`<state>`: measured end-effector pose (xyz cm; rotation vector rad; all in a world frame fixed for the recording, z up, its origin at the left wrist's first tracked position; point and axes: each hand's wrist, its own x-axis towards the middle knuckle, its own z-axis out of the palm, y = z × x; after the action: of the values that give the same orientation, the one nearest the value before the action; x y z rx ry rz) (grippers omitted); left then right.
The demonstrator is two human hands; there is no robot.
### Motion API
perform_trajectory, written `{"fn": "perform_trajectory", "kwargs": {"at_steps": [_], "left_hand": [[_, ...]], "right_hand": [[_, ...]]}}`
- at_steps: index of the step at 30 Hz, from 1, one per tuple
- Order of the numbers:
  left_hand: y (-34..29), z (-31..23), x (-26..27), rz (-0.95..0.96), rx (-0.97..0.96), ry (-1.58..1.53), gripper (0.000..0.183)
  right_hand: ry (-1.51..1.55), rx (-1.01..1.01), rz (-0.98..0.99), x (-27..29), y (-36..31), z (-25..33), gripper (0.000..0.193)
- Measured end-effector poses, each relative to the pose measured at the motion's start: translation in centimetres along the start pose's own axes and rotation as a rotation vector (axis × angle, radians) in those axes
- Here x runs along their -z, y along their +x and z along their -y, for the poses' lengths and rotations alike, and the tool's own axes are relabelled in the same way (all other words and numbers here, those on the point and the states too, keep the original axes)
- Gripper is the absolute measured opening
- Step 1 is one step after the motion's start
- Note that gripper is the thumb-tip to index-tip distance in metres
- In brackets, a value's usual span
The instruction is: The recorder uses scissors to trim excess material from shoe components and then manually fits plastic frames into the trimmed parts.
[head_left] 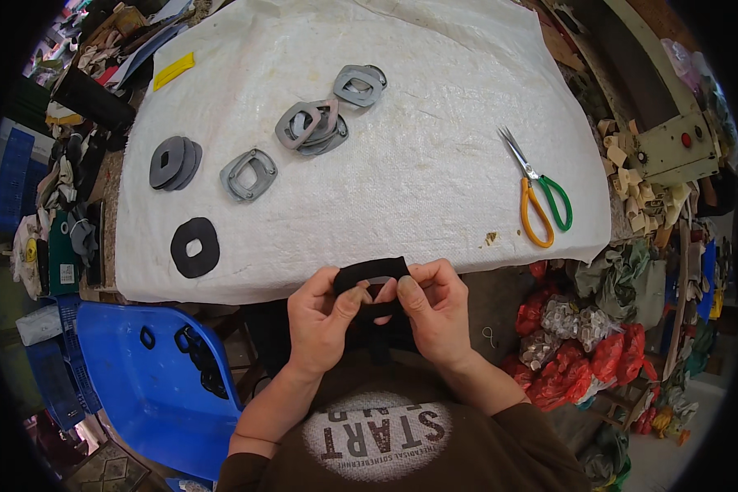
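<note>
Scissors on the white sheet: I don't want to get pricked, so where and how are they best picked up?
Best gripped, I'd judge, by the orange handle and green handle together, with the right hand coming from the near edge. The scissors lie flat with both loops toward the person, while the pointed blades face away. That hand now pinches a black piece.

We hold a black, ring-shaped, cloth-like piece (372,271) between our left hand (317,318) and right hand (439,313). It is bent, with a wide band on the far side and a thinner-looking strip closer to us. A gap shows between them.
</note>
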<state>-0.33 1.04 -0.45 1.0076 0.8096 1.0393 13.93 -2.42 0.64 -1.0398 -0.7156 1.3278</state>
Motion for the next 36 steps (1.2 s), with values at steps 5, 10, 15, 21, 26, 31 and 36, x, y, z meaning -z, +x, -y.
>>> {"fn": "perform_trajectory", "kwargs": {"at_steps": [5,10,15,21,26,31,36], "left_hand": [[0.3,-0.4,0.5,-0.043,0.117,-0.062,0.019],[0.3,-1.0,0.5,0.002,0.208,-0.019,0.022],[0.1,-0.4,0.3,0.012,0.153,-0.044,0.024],[0.1,0.3,0.4,0.058,0.073,-0.091,0.025],[0.1,0.1,0.6,0.152,0.091,-0.119,0.025],[0.2,-0.3,0.7,0.186,0.124,-0.077,0.027],[0.2,-0.3,0.9,0.147,0.250,-0.108,0.032]], "right_hand": [[0.166,-0.120,-0.066,0.3,0.8,0.2,0.017],[0.112,-0.056,0.199,2.1,1.5,-0.2,0.015],[0.144,-0.013,0.123,1.5,1.0,-0.4,0.016],[0.506,-0.169,0.210,1.2,1.0,-0.6,0.015],[0.638,-0.165,0.448,1.2,1.0,-0.7,0.016],[0.678,-0.207,0.486,1.5,1.1,-1.0,0.016],[0.589,-0.212,0.406,1.4,1.2,-0.2,0.012]]}}
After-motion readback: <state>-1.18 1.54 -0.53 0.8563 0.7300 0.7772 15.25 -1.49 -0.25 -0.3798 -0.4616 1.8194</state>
